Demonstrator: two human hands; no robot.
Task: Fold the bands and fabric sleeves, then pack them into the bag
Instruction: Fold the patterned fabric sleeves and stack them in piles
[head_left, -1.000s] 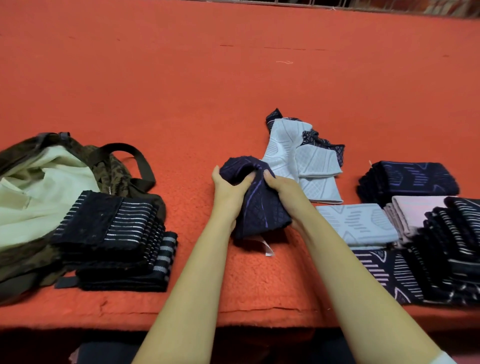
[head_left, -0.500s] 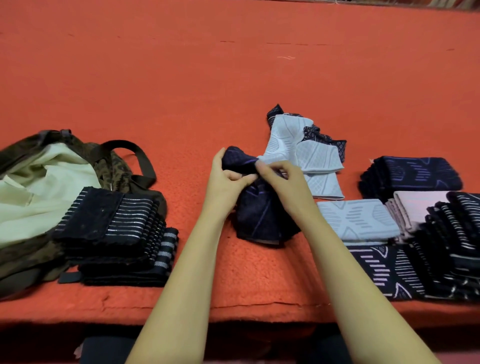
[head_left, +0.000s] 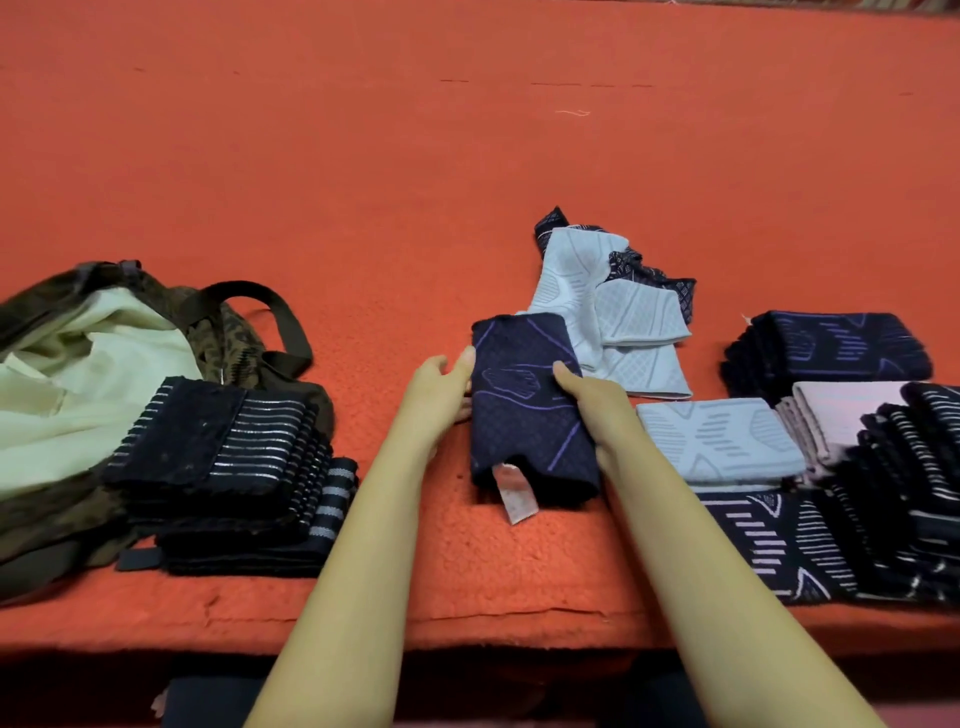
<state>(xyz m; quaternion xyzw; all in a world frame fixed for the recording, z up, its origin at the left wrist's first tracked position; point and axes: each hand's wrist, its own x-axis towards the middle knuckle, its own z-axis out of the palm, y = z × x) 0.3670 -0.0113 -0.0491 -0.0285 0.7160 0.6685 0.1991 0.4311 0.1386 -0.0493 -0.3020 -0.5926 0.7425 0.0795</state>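
Navy sleeve (head_left: 530, 410), bunched before, now flat (tag (head_left: 514, 493) showing), left hand (head_left: 441, 395) and right hand (head_left: 597, 410) pinching its sides.

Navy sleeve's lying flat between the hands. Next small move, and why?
Probably fold the tagged near end over onto the far end. The navy sleeve lies flat, left hand and right hand sit at its side edges, and its tag sticks out loose.
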